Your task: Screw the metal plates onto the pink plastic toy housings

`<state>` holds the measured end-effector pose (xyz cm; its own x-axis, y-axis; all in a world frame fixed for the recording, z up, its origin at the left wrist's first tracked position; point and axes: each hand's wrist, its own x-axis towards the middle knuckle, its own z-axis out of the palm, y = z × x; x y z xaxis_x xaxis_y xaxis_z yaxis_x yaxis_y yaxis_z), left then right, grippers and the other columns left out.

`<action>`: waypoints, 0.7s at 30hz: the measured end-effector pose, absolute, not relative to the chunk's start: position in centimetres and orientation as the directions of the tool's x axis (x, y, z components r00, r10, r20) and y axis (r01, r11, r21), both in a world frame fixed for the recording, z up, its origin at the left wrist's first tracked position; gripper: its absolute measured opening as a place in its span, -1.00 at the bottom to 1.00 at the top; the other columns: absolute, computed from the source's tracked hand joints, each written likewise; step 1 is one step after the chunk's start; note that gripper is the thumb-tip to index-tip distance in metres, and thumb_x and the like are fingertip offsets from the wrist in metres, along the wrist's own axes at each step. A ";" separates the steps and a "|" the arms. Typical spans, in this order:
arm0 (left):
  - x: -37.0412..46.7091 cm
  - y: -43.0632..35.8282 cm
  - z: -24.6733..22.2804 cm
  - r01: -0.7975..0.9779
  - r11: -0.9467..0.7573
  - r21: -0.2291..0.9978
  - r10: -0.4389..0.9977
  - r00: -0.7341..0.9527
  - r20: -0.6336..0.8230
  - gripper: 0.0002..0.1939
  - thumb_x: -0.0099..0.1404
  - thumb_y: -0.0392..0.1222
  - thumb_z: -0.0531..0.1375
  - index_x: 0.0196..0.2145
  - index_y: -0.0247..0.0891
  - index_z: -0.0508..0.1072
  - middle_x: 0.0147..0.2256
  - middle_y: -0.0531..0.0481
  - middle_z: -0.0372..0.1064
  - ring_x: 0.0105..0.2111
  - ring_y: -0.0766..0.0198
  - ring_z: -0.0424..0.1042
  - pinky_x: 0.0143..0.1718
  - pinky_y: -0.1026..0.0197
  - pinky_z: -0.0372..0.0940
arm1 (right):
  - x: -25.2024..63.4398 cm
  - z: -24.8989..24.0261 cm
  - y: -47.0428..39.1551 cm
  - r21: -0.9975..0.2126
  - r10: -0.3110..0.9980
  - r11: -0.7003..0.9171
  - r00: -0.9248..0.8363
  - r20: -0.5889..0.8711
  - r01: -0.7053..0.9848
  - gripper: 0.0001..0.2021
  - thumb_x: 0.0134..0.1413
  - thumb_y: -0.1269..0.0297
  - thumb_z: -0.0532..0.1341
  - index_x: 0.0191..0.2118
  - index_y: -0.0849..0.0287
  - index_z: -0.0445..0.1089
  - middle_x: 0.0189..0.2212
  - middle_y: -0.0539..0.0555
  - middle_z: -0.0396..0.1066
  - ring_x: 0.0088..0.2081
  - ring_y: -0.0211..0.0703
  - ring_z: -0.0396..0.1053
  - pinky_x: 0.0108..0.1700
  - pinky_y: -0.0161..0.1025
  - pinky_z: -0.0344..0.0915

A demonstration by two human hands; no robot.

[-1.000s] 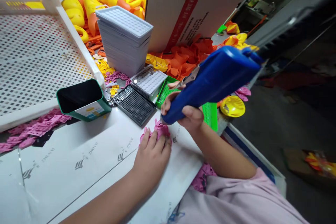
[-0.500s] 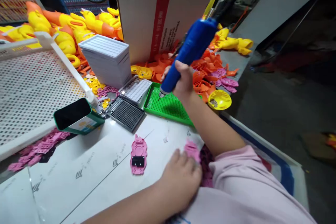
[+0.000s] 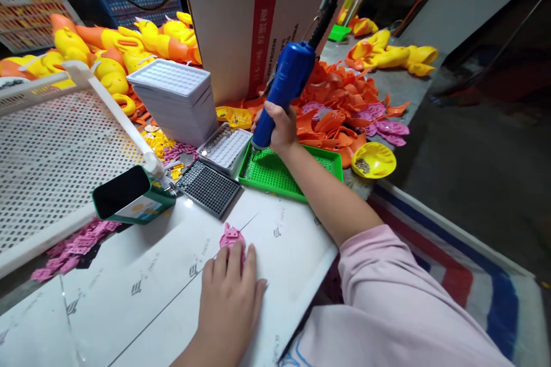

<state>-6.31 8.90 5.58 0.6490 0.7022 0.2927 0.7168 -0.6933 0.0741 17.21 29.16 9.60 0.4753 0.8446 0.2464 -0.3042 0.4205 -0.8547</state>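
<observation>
On the white board [image 3: 172, 275] lies a pink plastic piece [image 3: 231, 235], largely covered by my left hand [image 3: 230, 292], whose fingers rest stretched out over it. My right hand [image 3: 279, 126] is wrapped round a blue electric screwdriver [image 3: 286, 77], its tip pointing down over the left end of the green tray [image 3: 275, 183]. The tray's bottom is full of small holes. Just left of it are a black perforated tray [image 3: 209, 189] and a white tray [image 3: 228, 149] holding small round parts.
A stack of white trays [image 3: 174, 103], a dark green container [image 3: 133, 195] and a white crate [image 3: 55, 155] stand left. Orange parts [image 3: 340, 97] and a yellow bowl [image 3: 373, 160] are at the right, a cardboard box [image 3: 228, 28] behind.
My left hand has moved left from the pink piece at the board's right edge onto the middle one, covering its black part. The screwdriver is now more upright and slightly further left.
</observation>
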 end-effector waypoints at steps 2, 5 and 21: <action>-6.5 9.1 5.4 0.719 -0.694 0.026 0.693 0.658 0.294 -0.68 0.27 -0.20 0.17 -0.05 -0.33 0.52 -0.10 -0.25 0.48 -0.16 -0.09 0.36 -0.22 -0.04 0.20 | 17.2 9.5 29.2 -0.847 0.842 0.430 0.476 0.252 -0.312 -0.52 -0.36 -0.14 0.39 -0.39 0.09 0.31 -0.71 -0.18 0.30 -0.69 -0.28 0.31 -0.63 -0.27 0.31; -6.5 9.3 4.8 0.688 -0.726 -0.014 0.650 0.692 0.316 -0.66 0.24 -0.36 0.11 -0.06 -0.34 0.52 -0.11 -0.25 0.48 -0.15 -0.07 0.37 -0.22 -0.04 0.21 | 17.1 9.5 29.1 -0.845 0.845 0.432 0.470 0.257 -0.315 -0.52 -0.35 -0.13 0.39 -0.37 0.10 0.32 -0.69 -0.16 0.30 -0.68 -0.26 0.32 -0.62 -0.25 0.32; -5.0 10.8 3.9 0.530 -0.828 0.182 0.552 0.717 0.426 -0.70 0.33 -0.23 0.11 -0.02 -0.28 0.48 0.04 -0.31 0.38 0.06 -0.14 0.28 -0.06 -0.08 0.25 | 17.2 9.8 29.1 -0.868 0.838 0.432 0.463 0.288 -0.243 -0.54 -0.29 -0.17 0.36 -0.41 0.07 0.27 -0.69 -0.17 0.30 -0.61 -0.24 0.37 -0.55 -0.24 0.35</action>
<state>-4.96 10.82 3.87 0.7170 0.5521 0.4256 0.5296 -0.8284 0.1824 17.15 29.06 9.84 0.4634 0.8381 0.2877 -0.2426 0.4323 -0.8685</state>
